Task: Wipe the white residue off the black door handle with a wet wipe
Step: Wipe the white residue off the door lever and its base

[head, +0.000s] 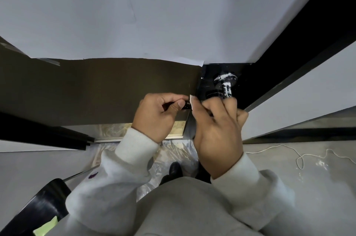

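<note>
The black door handle (225, 83) sticks out of a black door (269, 73) at centre right, smeared with white residue on its round base and stem. Just below and left of it, my left hand (158, 114) pinches a small dark wet wipe packet (186, 105). My right hand (217, 127) grips a white corner of the wet wipe (191, 99) at the packet's end. Both hands meet in front of the door edge, a short way below the handle and apart from it.
A brown panel (96, 89) covered above by white paper (134, 12) fills the left. Crinkled plastic sheeting (173, 151) lies on the floor by my dark shoe (175, 169). A white cord (300, 158) trails over the grey floor at right. A black object (44, 203) sits lower left.
</note>
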Demonstrator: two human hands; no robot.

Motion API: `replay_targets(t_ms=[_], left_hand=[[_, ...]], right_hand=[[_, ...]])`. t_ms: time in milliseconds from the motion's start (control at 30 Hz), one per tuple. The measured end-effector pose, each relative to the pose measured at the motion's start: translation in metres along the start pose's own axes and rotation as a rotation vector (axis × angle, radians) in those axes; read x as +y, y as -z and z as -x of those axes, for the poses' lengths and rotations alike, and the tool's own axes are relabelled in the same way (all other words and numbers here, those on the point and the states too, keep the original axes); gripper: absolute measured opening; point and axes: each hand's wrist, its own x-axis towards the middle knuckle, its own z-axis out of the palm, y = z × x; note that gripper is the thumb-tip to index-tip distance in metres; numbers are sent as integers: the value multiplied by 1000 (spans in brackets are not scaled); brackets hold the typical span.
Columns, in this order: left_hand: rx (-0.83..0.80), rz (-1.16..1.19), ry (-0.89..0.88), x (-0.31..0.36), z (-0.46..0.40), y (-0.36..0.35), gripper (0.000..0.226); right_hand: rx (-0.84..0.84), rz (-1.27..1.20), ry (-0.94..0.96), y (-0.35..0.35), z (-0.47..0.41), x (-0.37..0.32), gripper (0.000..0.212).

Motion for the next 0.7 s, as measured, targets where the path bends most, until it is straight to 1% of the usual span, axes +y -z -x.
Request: replay_targets(t_ms=[100, 233, 300, 367, 400, 433, 467, 500, 533, 567, 600, 633, 667, 700], left_hand=[[4, 12, 10, -1, 1, 0, 20], [-7, 24, 30, 0, 6, 3, 24], [-11, 28, 24, 0, 6, 4, 24], [-2, -8, 1, 2, 7, 4, 24], [2, -11, -6, 3, 7, 4, 24], [6, -10, -11, 3, 8, 4, 25], [8, -13, -18, 3, 8, 4, 25], [9, -21, -22, 2, 8, 3, 25], [8, -29, -23, 1, 8, 3, 24], [8, -34, -23, 1, 8, 3, 24], [10, -38, -26, 1, 7, 3, 24], [10, -42, -29, 1, 7, 3, 24], [10, -39, -28, 1, 7, 3, 24], [8, -32, -27, 2, 7, 3, 24]], right_hand=[[-23, 45, 18, -8, 1, 4, 44], [20, -6, 71, -19, 28, 14, 41], [35, -151, 107, -21, 35, 18, 35], [70, -364, 46, -22, 37, 17, 21], [81, -489, -69, -19, 37, 14, 14], [67, -660, -267, -18, 36, 9, 11], [26, -927, -543, -17, 34, 3, 9], [-20, -1250, -856, -17, 28, -3, 10], [-55, -1550, -1122, -18, 23, -5, 11], [-60, -1774, -1289, -19, 17, -5, 12], [-59, -1929, -1384, -20, 11, -5, 13], [-58, -2050, -1433, -21, 6, -4, 14], [-58, -2155, -1450, -20, 3, -5, 16], [-53, -2245, -1466, -19, 1, -7, 25]])
